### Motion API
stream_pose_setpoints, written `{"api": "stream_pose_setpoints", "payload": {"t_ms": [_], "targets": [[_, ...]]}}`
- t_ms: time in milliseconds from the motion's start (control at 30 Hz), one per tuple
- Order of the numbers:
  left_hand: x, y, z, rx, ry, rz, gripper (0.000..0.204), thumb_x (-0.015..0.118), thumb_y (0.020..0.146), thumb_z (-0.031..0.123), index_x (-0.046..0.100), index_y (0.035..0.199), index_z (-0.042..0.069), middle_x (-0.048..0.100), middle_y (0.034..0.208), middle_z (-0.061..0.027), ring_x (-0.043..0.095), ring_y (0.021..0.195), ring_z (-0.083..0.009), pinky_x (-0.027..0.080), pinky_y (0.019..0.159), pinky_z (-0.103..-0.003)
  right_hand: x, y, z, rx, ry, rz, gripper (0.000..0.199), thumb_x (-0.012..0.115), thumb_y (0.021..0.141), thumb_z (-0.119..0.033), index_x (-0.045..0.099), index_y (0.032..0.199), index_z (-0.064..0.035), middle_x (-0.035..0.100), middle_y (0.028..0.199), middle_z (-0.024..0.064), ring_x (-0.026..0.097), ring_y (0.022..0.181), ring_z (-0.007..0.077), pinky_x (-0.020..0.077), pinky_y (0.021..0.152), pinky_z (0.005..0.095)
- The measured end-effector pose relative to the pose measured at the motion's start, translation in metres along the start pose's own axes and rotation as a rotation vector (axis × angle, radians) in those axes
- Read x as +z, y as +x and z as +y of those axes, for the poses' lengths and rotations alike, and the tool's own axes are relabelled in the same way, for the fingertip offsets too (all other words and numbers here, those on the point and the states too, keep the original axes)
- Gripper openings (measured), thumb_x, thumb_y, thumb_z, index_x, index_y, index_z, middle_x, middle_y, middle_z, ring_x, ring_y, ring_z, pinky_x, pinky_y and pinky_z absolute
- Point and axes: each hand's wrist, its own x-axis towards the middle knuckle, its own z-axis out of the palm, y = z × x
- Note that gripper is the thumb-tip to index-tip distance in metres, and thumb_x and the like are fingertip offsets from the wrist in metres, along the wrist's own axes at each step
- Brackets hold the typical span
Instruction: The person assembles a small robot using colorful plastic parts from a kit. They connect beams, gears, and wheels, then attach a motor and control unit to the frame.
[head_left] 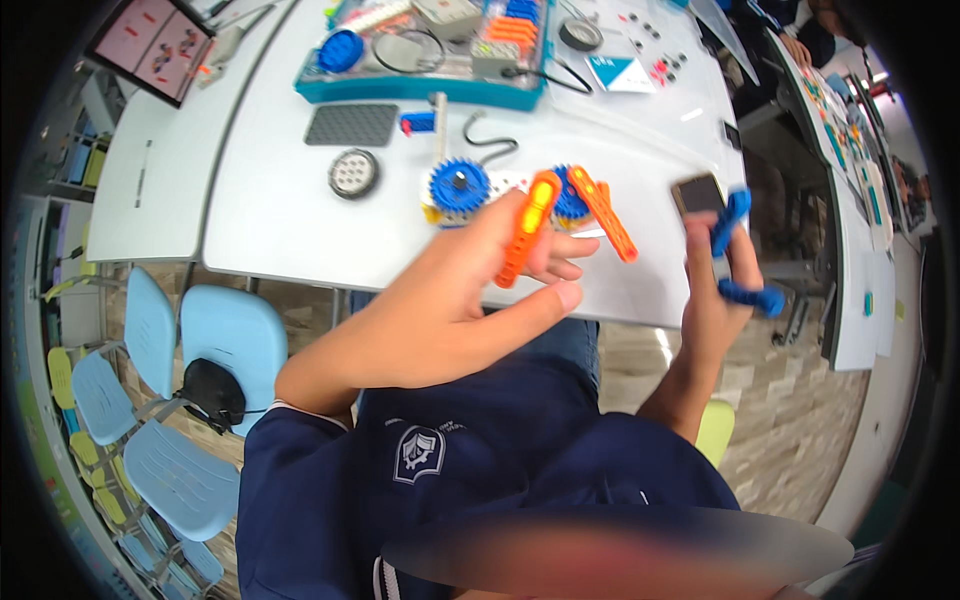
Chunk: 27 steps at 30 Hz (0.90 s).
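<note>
Left hand (470, 300) fingers pinch a long orange plastic beam (527, 228); right hand (712, 290) fingers clamp a blue plastic connector piece (735, 250), both over the white desk (290, 215).

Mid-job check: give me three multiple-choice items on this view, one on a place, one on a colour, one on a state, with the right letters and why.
1. Where does the round grey disc lie?
A. on the white table
B. on a blue chair
C. inside the parts tray

2. What colour is the beam in the left hand?
A. green
B. orange
C. black

3. How is the blue piece at the right hand?
A. lying flat on the table
B. held up in the fingers
C. resting on the floor

Answers: 1 A, the disc sits on the tabletop, below the teal parts tray. 2 B, the orange beam stands between the fingers. 3 B, the hand grips it off the table's edge.
</note>
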Motion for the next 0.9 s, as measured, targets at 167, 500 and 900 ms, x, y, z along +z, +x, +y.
{"api": "stream_pose_setpoints", "payload": {"t_ms": [167,500,900], "targets": [[-0.087,0.026,0.031,0.371,0.299,0.301,0.021,0.060,0.099,0.005,0.040,0.095,0.011,0.067,0.123,-0.0281,0.070,0.107,-0.0267,0.054,0.093,-0.033,-0.004,-0.026,0.041,-0.478,-0.417,0.109,0.016,0.076,0.081,0.005,0.069,0.095,0.0008,0.065,0.079,0.0104,0.061,0.067,0.0217,0.0485,0.063,0.0294],[-0.325,0.212,-0.021,0.237,1.237,0.472,0.026,0.066,0.091,0.009,0.051,0.110,0.001,0.066,0.091,-0.0140,0.066,0.087,-0.0237,0.052,0.075,-0.038,-0.003,-0.040,0.064,-0.529,-0.471,0.171,0.017,0.074,0.079,0.008,0.070,0.094,0.0016,0.069,0.079,0.0124,0.065,0.062,0.0233,0.0493,0.056,0.0307],[-0.424,0.310,-0.094,0.185,1.385,0.197,0.024,0.067,0.090,0.009,0.054,0.109,0.004,0.073,0.113,-0.0138,0.067,0.108,-0.0325,0.051,0.092,-0.043,0.003,-0.047,0.070,-0.497,-0.547,0.290,0.008,0.076,0.083,0.001,0.071,0.089,0.0002,0.064,0.069,0.0096,0.058,0.054,0.0217,0.0428,0.050,0.0312]]}}
